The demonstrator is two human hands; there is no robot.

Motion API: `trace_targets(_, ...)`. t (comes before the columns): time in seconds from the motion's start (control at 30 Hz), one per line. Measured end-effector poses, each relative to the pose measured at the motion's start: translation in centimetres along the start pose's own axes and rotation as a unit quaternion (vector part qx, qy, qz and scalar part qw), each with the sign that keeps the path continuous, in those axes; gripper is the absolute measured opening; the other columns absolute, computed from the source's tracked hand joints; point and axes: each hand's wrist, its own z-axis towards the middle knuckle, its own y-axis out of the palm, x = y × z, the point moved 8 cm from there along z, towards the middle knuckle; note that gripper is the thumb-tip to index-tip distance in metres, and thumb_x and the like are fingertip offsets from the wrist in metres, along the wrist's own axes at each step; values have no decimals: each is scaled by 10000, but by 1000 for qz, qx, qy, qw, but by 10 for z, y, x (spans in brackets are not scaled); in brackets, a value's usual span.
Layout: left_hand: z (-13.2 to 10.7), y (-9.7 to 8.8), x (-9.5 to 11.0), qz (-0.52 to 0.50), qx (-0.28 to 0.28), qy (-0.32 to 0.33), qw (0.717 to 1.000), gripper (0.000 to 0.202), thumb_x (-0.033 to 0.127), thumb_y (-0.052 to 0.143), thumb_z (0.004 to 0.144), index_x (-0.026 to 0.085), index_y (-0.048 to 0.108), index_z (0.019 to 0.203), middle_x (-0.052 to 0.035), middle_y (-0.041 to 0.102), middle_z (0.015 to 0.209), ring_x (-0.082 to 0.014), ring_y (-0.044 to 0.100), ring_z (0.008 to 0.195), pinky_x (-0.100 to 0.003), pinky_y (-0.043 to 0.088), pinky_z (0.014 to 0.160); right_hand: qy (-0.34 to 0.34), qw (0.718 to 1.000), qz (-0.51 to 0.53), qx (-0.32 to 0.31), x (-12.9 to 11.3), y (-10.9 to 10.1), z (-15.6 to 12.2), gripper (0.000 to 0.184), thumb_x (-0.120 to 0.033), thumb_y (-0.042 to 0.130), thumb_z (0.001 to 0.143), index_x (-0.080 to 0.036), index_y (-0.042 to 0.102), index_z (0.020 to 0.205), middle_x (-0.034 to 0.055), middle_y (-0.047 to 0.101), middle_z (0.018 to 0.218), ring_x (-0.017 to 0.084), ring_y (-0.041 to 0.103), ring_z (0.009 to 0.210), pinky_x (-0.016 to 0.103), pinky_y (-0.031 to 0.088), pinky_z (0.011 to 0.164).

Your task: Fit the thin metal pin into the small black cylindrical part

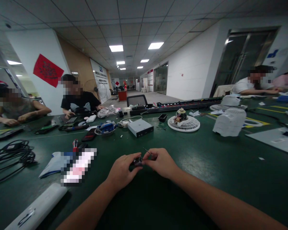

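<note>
Just above the green table, my left hand (pixel 123 169) pinches a small dark metallic part (pixel 137 161) between thumb and fingers. Its exact kind is too small to tell. My right hand (pixel 159 161) is closed close beside it, fingertips at the part's right side. A thin dark rod (pixel 147 150) sticks out up and left from the right fingers; the rest of it is hidden in the grip. Beyond the hands lies a grey optical disc drive (pixel 140 127).
A white fan grille with a motor (pixel 183 124) and a white plastic housing (pixel 230 122) stand back right. At left are coiled black cables (pixel 13 156), a blue-white packet (pixel 55 163), a blurred-out screen and a long white device (pixel 38 207). Several people sit around the table.
</note>
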Motion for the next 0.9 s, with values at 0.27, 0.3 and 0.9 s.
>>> trace_targets(0.27,-1,-1,8,-25,-4,30,999,423,266,711,797,236,564,1192,-41,703,1044,-204,668,889,-342,540,778,13,995,72,-63,-4,10,-6,137,-244,644,798,-181,733,880,30,725,788,97,562,524,204,412,474)
trace_targets(0.3,-1,-1,7,-27,-1,30,999,423,264,709,798,236,563,1194,-43,702,1053,-207,668,902,-347,541,790,12,995,67,-70,-4,11,-7,164,-261,634,808,-185,737,911,33,725,794,98,564,520,200,410,459)
trace_targets(0.9,-1,-5,11,-67,12,38,997,382,202,678,819,233,569,1184,-42,694,1057,-189,665,916,-329,544,817,18,995,94,-5,7,5,0,184,-226,710,707,-153,651,865,-23,607,644,86,519,510,194,377,456)
